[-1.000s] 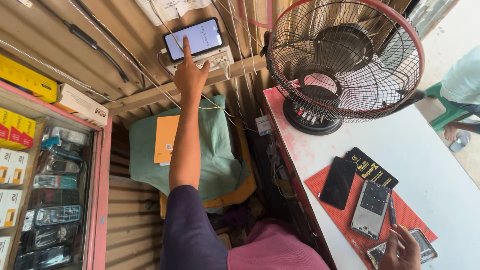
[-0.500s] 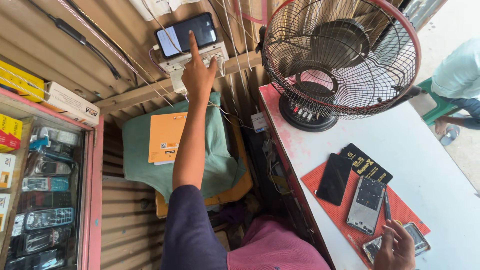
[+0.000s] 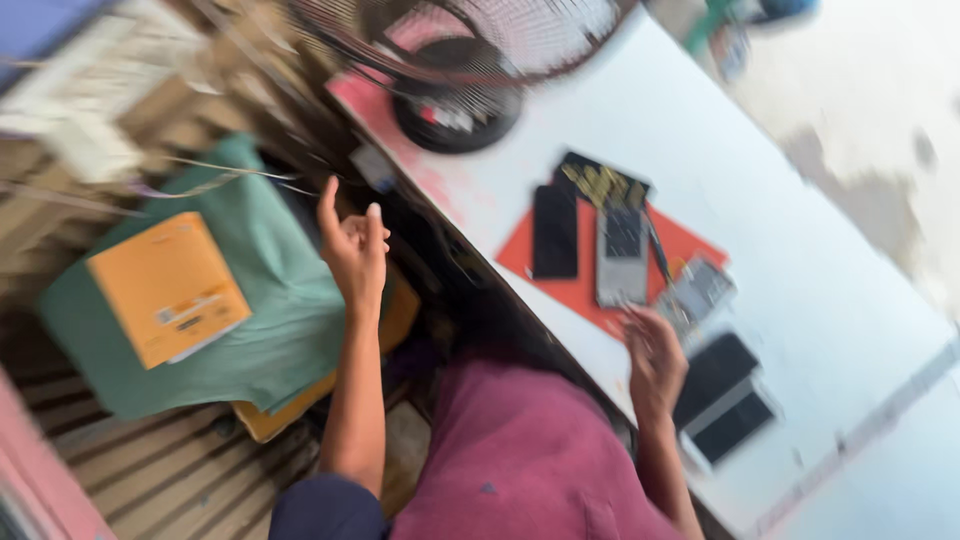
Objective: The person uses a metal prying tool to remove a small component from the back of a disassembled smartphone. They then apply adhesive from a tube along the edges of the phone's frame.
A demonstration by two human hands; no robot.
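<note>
Now the left hand [image 3: 352, 243] hangs in the air with its fingers loosely spread and nothing in it, lowered from the phone on the wall that it was pressing half a second ago; that phone is no longer in view. The right hand [image 3: 655, 357] rests open on the white tabletop [image 3: 800, 200] at the near edge of the red mat [image 3: 690, 245], fingertips close to a small grey phone part [image 3: 697, 290], though blur hides whether they touch it. On the mat lie a black phone [image 3: 555, 232] and a grey opened phone [image 3: 622, 255] side by side, with a dark card [image 3: 602, 183] above them. Two dark phones [image 3: 722, 395] sit just right of the right hand. Beyond the mat stands a fan [image 3: 455, 100]. Under the left hand lies a green cloth [image 3: 270, 300] bearing an orange box [image 3: 168, 288]. The view has swung down and everything is blurred.
</note>
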